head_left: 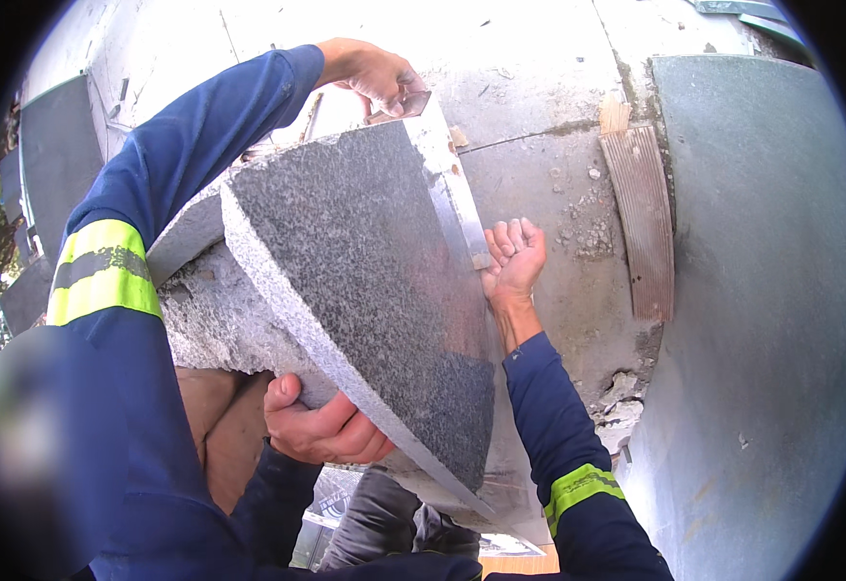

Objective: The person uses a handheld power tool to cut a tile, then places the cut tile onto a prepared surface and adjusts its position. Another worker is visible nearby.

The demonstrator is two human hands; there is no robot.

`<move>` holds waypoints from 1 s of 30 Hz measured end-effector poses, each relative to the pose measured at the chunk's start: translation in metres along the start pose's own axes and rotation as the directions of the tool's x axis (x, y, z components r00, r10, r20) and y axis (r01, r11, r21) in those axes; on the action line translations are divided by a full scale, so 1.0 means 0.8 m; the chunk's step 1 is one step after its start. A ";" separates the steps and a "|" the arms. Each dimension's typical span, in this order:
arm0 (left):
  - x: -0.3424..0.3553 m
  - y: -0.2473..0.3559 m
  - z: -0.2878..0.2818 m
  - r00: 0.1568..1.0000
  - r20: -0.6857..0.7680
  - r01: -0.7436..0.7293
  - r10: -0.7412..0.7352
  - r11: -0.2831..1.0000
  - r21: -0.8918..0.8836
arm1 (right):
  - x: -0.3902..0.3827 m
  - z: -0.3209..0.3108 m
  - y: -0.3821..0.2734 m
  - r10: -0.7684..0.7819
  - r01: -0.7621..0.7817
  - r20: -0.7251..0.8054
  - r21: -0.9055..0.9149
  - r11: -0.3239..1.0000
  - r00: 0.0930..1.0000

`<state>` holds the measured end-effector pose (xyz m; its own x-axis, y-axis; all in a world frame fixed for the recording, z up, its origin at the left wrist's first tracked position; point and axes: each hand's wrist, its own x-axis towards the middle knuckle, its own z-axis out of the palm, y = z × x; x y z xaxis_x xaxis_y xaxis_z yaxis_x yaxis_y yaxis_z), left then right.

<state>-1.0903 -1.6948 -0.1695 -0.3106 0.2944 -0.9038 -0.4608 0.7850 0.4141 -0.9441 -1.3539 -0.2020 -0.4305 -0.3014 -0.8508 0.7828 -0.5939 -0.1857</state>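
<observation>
Granite slab, found raised and tilted; judged not yet seated. Noted left hand with grip clamped under slab's lower edge, right hand at slab's right edge, grip apart, palm pressing. Noted co-worker's hand at slab's top corner. Could not make out slab's underside or support.
</observation>
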 end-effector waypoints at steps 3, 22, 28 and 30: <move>0.001 -0.004 0.003 0.998 -0.058 -0.012 0.013 1.000 0.015 | 0.006 -0.016 -0.005 -0.003 -0.005 0.031 0.233 0.973 1.000; 0.005 -0.015 -0.009 1.000 0.006 -0.028 0.028 0.999 -0.021 | 0.013 -0.015 -0.001 0.021 -0.014 -0.043 0.157 0.988 0.999; 0.018 -0.053 -0.025 0.991 0.106 -0.084 0.086 0.996 -0.030 | 0.007 -0.006 0.005 -0.019 0.020 -0.010 0.041 0.999 1.000; 0.025 -0.060 -0.025 0.972 0.226 -0.009 0.059 0.976 -0.218 | -0.001 0.003 0.008 -0.069 0.068 0.003 -0.152 0.986 0.998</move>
<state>-1.0907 -1.7376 -0.2052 -0.1416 0.4561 -0.8786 -0.6280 0.6447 0.4359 -0.9395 -1.3590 -0.2012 -0.4844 -0.2618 -0.8348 0.8110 -0.4923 -0.3161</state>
